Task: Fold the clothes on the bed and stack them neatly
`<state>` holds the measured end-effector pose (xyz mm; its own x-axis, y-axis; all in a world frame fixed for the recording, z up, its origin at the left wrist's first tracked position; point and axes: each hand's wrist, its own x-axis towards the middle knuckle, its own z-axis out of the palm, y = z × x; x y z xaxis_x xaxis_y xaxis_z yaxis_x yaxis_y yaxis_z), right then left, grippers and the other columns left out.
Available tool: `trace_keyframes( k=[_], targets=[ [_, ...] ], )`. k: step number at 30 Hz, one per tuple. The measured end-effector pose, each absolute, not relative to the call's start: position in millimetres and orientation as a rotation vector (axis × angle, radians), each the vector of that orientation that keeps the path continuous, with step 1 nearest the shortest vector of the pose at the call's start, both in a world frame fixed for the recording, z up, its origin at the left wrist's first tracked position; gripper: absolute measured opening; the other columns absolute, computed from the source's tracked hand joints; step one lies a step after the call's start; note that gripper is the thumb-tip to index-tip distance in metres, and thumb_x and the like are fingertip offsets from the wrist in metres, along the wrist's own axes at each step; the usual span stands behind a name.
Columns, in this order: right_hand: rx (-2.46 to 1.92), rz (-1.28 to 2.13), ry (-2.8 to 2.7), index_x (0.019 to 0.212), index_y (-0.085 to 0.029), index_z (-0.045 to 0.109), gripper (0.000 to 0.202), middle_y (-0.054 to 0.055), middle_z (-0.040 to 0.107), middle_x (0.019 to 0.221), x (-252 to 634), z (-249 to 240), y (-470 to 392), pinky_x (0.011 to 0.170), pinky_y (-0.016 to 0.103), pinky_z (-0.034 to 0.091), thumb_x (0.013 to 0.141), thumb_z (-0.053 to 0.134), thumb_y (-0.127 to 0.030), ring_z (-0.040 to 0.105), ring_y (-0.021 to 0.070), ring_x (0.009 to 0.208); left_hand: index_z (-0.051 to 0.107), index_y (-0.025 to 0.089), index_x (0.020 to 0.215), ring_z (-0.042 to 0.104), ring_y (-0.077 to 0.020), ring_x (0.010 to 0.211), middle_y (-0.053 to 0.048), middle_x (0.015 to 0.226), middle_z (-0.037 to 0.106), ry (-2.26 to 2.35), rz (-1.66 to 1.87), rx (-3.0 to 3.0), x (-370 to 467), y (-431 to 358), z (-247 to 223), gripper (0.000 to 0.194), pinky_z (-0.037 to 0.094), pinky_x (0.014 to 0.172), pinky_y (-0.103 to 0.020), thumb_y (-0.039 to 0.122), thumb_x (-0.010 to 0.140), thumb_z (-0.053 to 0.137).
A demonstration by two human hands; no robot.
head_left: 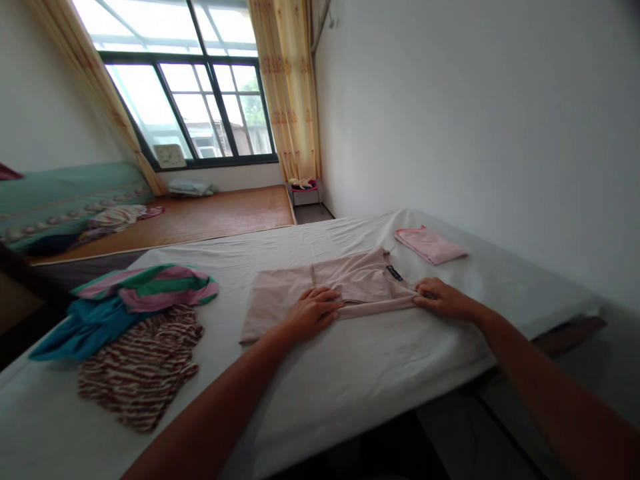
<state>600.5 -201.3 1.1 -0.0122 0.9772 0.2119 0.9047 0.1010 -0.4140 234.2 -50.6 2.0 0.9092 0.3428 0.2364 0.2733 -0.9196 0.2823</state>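
Note:
A pale pink shirt (280, 293) lies partly folded on the white-sheeted table (305, 393), its collar with a dark label toward the right. My left hand (316, 310) rests on the shirt's near edge, fingers stretched out over the cloth. At the collar end, my right hand (440, 298) pinches the near corner of the folded strip between thumb and fingers. Beyond my right hand sits a small folded pink cloth (431, 245) with a red edge.
Left of the shirt is a loose pile: a green and pink garment (150, 287), a blue garment (87, 327) and a brown-and-white striped one (143, 370). Behind the table stands a low bed (225, 207). A white wall (450, 120) runs along the right.

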Motion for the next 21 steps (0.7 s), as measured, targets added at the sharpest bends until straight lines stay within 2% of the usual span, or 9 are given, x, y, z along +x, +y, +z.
trace_keyframes(
  k=[3,6,10,13,16,19,21],
  targets=[
    [-1.799,0.098,-1.954,0.094,-0.021,0.066,0.033,0.011,0.066,0.108,587.1,15.8,-193.2,0.095,0.045,0.045,0.08,0.059,-0.051,0.058,0.0292,0.107,0.059,0.035,0.128,0.04,-0.0248,0.134,-0.001,0.14,0.053,0.443,0.406,2.809,234.7,-52.7,4.9,0.037,0.026,0.113,-0.048,0.041,0.093,0.05],
    [-1.59,0.144,-2.059,0.123,-0.024,0.059,0.043,0.01,0.06,0.127,547.6,37.3,-178.1,0.105,0.044,0.039,0.088,0.05,-0.047,0.051,0.0265,0.123,0.056,0.031,0.133,0.044,-0.0236,0.133,-0.004,0.141,0.052,0.414,0.484,2.721,234.4,-51.8,11.3,0.042,0.032,0.112,-0.043,0.044,0.093,0.049],
    [-1.399,0.301,-2.282,0.136,-0.027,0.052,0.047,0.005,0.054,0.139,496.2,48.4,-149.4,0.111,0.042,0.032,0.095,0.04,-0.049,0.044,0.023,0.131,0.057,0.023,0.131,0.052,-0.0194,0.125,-0.007,0.136,0.056,0.631,0.724,2.619,216.6,-33.7,21.8,0.041,0.039,0.108,-0.035,0.035,0.096,0.04],
    [-1.425,0.355,-2.363,0.138,-0.03,0.05,0.051,0.004,0.049,0.144,491.2,33.2,-126.8,0.113,0.044,0.028,0.095,0.039,-0.053,0.041,0.024,0.134,0.06,0.024,0.126,0.052,-0.0228,0.124,-0.007,0.138,0.054,1.096,0.786,2.684,182.9,-9.2,24.6,0.038,0.039,0.107,-0.039,0.029,0.093,0.043],
    [-1.495,0.313,-2.317,0.137,-0.032,0.052,0.049,0.003,0.048,0.145,508.6,10.5,-111.6,0.115,0.049,0.024,0.093,0.042,-0.053,0.037,0.0261,0.137,0.057,0.02,0.128,0.051,-0.0262,0.124,-0.012,0.139,0.052,1.567,0.62,2.628,143.7,13.5,22.1,0.041,0.041,0.103,-0.041,0.03,0.091,0.043],
    [-1.463,0.321,-2.222,0.132,-0.032,0.058,0.044,0.002,0.052,0.142,525.8,-2.1,-106.6,0.115,0.048,0.024,0.095,0.04,-0.049,0.038,0.0244,0.137,0.057,0.012,0.125,0.059,-0.0286,0.115,-0.018,0.122,0.062,1.782,0.398,2.474,118.2,28.2,20.6,0.048,0.045,0.095,-0.039,0.042,0.09,0.043],
    [-1.417,0.386,-2.141,0.121,-0.028,0.066,0.043,0.003,0.06,0.133,532.5,-2.3,-107.2,0.113,0.046,0.03,0.096,0.036,-0.047,0.046,0.0229,0.131,0.063,0.011,0.112,0.063,-0.0292,0.104,-0.016,0.105,0.069,1.792,0.327,2.391,112.2,33.5,23.0,0.047,0.047,0.089,-0.037,0.047,0.087,0.044]
  ],
)
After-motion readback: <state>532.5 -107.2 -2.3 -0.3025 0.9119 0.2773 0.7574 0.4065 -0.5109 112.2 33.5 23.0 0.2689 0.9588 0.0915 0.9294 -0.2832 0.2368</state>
